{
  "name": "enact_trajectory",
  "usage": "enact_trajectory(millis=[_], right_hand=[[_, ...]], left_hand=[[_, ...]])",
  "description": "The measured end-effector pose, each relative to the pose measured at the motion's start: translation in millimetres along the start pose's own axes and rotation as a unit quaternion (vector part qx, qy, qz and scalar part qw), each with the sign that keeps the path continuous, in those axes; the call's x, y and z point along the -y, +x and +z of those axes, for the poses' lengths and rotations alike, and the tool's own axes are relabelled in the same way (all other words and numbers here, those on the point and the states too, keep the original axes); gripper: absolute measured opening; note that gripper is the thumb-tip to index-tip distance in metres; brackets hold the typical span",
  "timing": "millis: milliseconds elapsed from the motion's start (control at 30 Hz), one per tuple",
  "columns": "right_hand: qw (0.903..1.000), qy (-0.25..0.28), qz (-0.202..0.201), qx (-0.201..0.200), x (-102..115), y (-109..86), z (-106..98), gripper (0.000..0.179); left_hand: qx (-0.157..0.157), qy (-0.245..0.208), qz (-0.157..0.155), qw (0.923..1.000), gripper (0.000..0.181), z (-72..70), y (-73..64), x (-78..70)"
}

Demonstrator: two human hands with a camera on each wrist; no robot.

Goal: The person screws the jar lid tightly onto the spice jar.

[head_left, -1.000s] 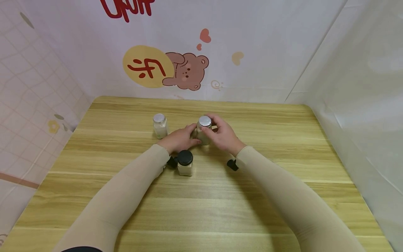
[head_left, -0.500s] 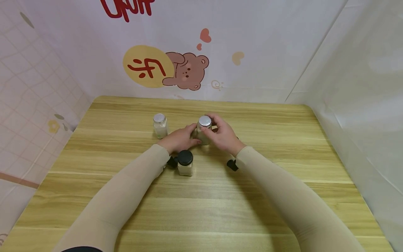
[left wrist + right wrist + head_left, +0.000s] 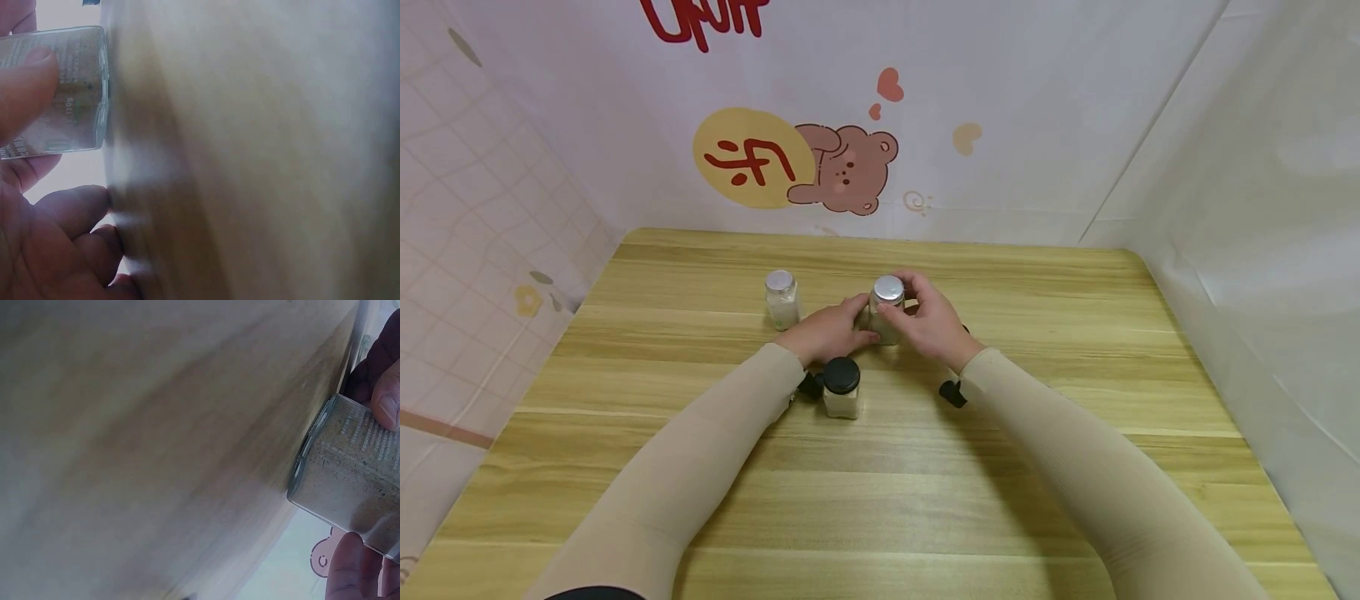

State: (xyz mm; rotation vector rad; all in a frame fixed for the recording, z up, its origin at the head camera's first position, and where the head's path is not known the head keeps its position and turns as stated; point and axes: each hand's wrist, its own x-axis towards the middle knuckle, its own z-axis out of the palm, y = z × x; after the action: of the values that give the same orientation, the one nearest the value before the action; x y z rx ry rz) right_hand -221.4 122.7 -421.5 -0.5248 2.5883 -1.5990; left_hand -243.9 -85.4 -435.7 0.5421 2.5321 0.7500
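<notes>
A square glass spice jar [image 3: 887,312] with a silver lid stands upright near the back of the table, between both hands. My left hand [image 3: 829,331] grips its lower left side, thumb across the front. In the left wrist view that thumb [image 3: 34,87] lies over the printed text, while the other fingers curl near the tabletop. From the right, my right hand [image 3: 931,325] holds the upper part, its thumb just under the lid. Speckled beige powder fills the jar [image 3: 350,465] in the right wrist view, its base at the table surface.
A black-lidded jar of pale contents [image 3: 842,400] stands just in front of the left wrist. Behind the left hand is another glass jar with a pale lid [image 3: 782,302]. The wooden table [image 3: 880,500] meets a printed white curtain [image 3: 1015,108] at the back.
</notes>
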Motion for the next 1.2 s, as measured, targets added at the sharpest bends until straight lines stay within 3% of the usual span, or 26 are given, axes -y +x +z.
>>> enact_trajectory(millis=[300,1200], right_hand=[[0.9996,0.003,-0.026,0.004,-0.6,-1.7,-2.0,0.049],[0.9999,0.0,-0.014,-0.002,-0.8,-1.8,0.2,0.048]], left_hand=[[0.001,-0.001,-0.001,1.0,0.084,-0.4,-1.0,-0.7],[-0.002,-0.005,0.0,1.0,0.082,0.0,-1.6,-0.5]])
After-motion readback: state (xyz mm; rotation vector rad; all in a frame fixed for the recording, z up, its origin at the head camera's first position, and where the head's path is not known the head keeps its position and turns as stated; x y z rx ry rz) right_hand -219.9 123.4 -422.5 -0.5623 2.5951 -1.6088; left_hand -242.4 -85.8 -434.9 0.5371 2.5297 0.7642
